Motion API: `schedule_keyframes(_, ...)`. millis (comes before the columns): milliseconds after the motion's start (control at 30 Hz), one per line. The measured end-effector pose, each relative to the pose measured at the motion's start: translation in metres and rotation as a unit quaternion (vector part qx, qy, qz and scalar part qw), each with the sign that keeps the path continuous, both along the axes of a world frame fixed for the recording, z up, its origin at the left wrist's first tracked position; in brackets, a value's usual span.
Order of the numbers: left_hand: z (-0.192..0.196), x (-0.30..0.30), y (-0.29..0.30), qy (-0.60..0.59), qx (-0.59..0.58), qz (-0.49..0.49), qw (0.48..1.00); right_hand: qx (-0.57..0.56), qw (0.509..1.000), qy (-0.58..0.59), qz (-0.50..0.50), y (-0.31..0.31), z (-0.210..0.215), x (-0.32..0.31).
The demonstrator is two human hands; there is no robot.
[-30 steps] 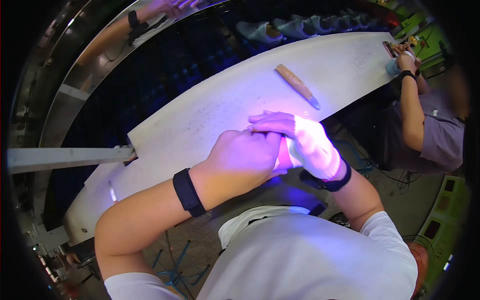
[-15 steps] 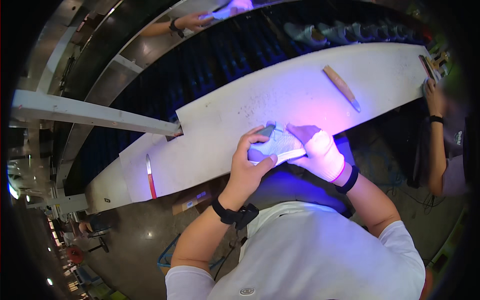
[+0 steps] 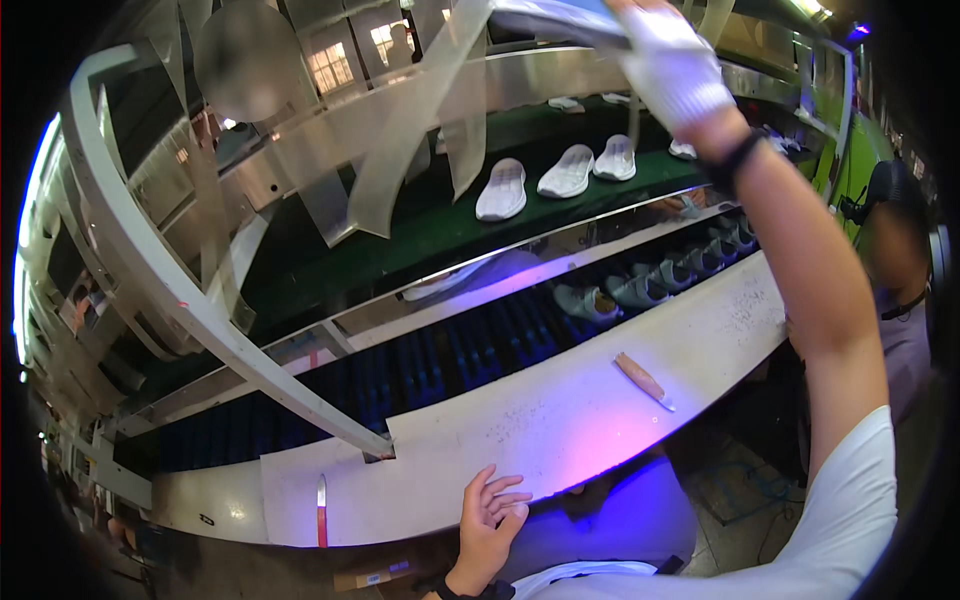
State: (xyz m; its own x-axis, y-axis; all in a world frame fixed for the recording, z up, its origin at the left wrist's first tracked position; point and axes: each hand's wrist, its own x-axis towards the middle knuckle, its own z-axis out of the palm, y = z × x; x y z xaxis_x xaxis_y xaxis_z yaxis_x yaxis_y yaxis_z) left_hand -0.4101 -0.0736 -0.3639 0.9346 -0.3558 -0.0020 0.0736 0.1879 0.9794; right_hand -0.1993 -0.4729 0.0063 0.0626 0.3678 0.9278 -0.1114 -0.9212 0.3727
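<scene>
My left hand (image 3: 488, 515) is over the near edge of the white bench (image 3: 440, 425), its fingers loosely apart and nothing in it. High up at the top edge is my right hand (image 3: 675, 65), in a white glove with bare fingertips, the arm stretched up. It closes against a long pale grey-blue thing (image 3: 560, 22) with a lighter edge, blurred and cut off by the picture's top; its kind I cannot make out. A knife with a wooden handle (image 3: 638, 376) lies on the bench to the right, and a red-handled knife (image 3: 322, 515) to the left.
Behind the bench, grey shoes (image 3: 640, 288) stand in a row on a dark roller line. Above that, white soles (image 3: 568, 172) sit on a green belt. A white metal post (image 3: 230, 335) rises at the left. Another person (image 3: 900, 260) is at the right.
The view has tipped up. My left hand has let go of the light grey-blue shoe and opened. My right hand has swung from the bench to the top of the view.
</scene>
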Motion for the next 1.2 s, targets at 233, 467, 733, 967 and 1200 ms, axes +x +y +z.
schedule_keyframes(233, -0.028, -0.006, 0.027, 0.033, 0.001, 0.089, 0.995, 0.105, 0.968, 0.204, 0.103, 0.018, 0.019, 0.059)
schedule_keyframes(467, -0.062, -0.028, 0.053, 0.129, 0.041, 0.169, 0.976, -0.067, 0.792, 0.595, 0.120, 0.073, -0.243, 0.007)
schedule_keyframes(733, -0.045, -0.026, 0.065, 0.054, 0.075, 0.188, 0.978, 0.238, 0.651, 0.712, -0.117, -0.036, -0.426, 0.128)
schedule_keyframes(967, -0.044, -0.008, 0.044, 0.083, 0.087, 0.169, 0.978, 0.264, 0.647, 0.704, -0.123, -0.039, -0.457, 0.141)
schedule_keyframes(1200, 0.005, 0.056, -0.023, -0.434, 0.421, 0.160, 0.780, -0.182, 0.669, 0.685, 0.225, 0.128, -0.310, -0.014)
